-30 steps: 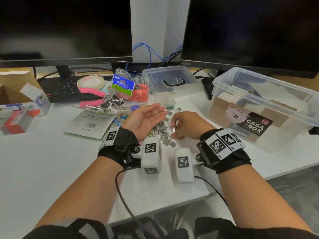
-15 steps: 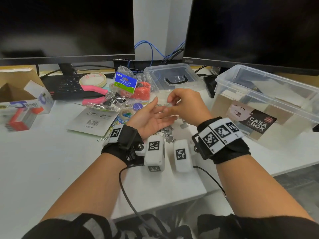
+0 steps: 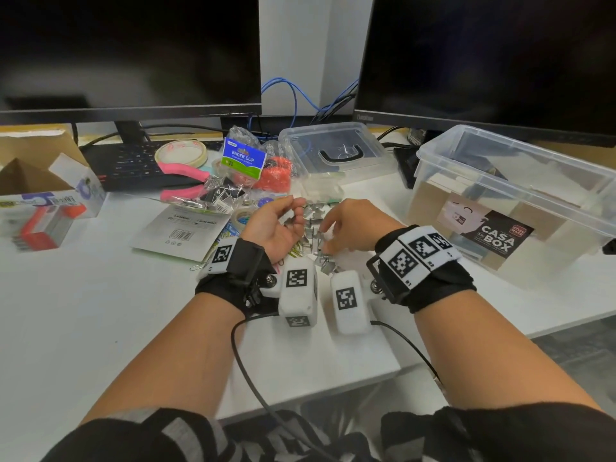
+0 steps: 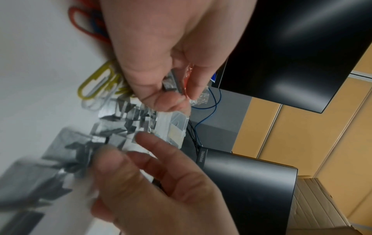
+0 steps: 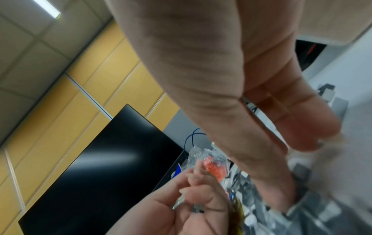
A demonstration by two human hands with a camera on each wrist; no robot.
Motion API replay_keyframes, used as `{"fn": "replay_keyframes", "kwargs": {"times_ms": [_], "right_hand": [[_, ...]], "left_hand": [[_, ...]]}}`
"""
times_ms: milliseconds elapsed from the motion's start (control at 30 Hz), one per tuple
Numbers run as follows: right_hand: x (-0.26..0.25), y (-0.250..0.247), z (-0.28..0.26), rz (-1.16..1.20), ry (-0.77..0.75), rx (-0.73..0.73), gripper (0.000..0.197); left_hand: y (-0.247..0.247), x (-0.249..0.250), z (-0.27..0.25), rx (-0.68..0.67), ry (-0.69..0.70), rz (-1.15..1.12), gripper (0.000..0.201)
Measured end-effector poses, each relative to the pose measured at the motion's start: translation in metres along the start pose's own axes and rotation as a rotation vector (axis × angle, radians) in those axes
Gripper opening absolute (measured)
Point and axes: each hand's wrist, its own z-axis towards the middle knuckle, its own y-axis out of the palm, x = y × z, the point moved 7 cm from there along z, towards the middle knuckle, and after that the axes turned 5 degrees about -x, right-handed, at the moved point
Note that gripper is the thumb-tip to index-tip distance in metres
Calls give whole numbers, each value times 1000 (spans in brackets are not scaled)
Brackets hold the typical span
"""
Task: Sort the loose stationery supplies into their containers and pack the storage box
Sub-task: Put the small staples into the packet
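Head view: our left hand (image 3: 273, 225), palm up, curls its fingers round a few metal clips (image 4: 171, 82); our right hand (image 3: 356, 228) reaches loosely, holding nothing, into the clip pile (image 3: 315, 228) on the desk (image 3: 83, 311).

Silver metal clips (image 3: 315, 230) lie scattered in a loose pile on the white desk, with coloured paper clips (image 4: 94, 84) beside them. A small clear case (image 3: 321, 191) sits just behind. The open clear storage box (image 3: 520, 198) stands right.
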Motion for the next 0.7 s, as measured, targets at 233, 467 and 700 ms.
{"fn": "replay_keyframes", "kwargs": {"times_ms": [233, 467, 700], "right_hand": [[-1, 1, 3, 53, -57, 8, 22], [3, -20, -4, 172, -37, 136, 19], [-19, -38, -5, 194, -148, 282, 36]], "left_hand": [[1, 1, -1, 0, 16, -47, 21], [11, 6, -6, -93, 65, 5, 29], [18, 1, -4, -191, 26, -62, 29]]}}
